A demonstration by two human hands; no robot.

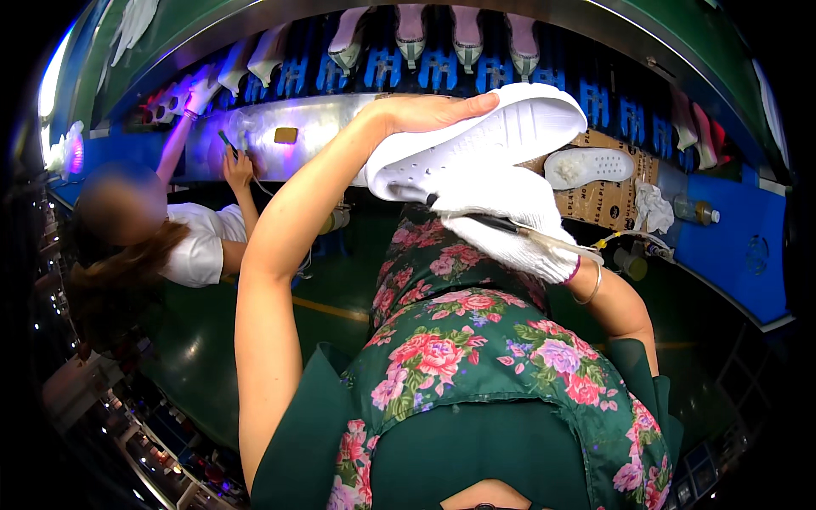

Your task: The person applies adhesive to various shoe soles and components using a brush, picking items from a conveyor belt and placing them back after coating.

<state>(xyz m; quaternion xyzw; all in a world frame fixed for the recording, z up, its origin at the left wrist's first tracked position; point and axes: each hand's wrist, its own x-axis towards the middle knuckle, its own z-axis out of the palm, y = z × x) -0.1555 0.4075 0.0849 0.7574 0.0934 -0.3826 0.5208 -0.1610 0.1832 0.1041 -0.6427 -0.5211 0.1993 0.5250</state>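
Observation:
My bare left hand (438,110) is closed round the upper edge of a white shoe sole (540,123), thumb on its rim. The sole is tilted, with its hollow inner side turned toward me. My right hand (510,204), in a white knitted glove, grips a slim dark-handled brush (489,222) with a thin hose running back along the wrist. The brush's dark tip is at the sole's lower left end; whether it touches cannot be told. A second white sole (589,168) lies on a cardboard sheet (595,201) to the right.
Behind the bench, shoe uppers (410,34) hang in a row over blue holders (438,70). Crumpled white paper (653,206) and a bottle (695,210) lie at right. A co-worker (200,242) at left holds a green-tipped tool near a small yellowish block (286,135).

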